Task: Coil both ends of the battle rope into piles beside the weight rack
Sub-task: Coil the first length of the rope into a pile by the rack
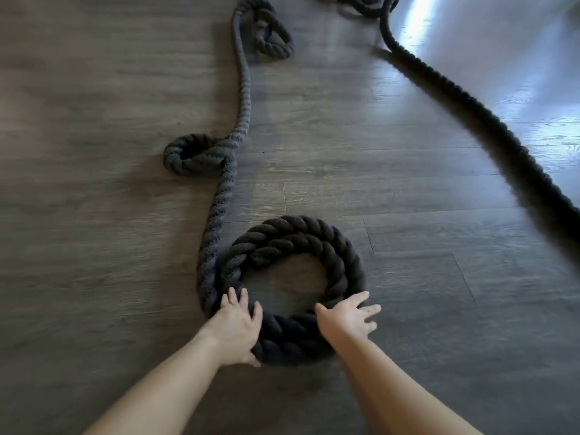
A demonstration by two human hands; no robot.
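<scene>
A thick black battle rope lies on the wooden floor. Its near end forms a round coil [314, 243] of two or three turns in front of me. My left hand [237, 324] grips the coil's near left side, fingers wrapped over the rope. Spread flat, my right hand [348, 317] presses on the coil's near right side. From the coil the rope [241, 98] runs away to the upper left through a small loop [191, 155] and a second loop [273, 36]. The other length [489, 120] stretches along the right.
Dark wood-plank floor [408, 215] surrounds the rope, with bright window glare [445, 32] at the upper right. More bunched rope [364, 4] sits at the top edge. No weight rack is in view.
</scene>
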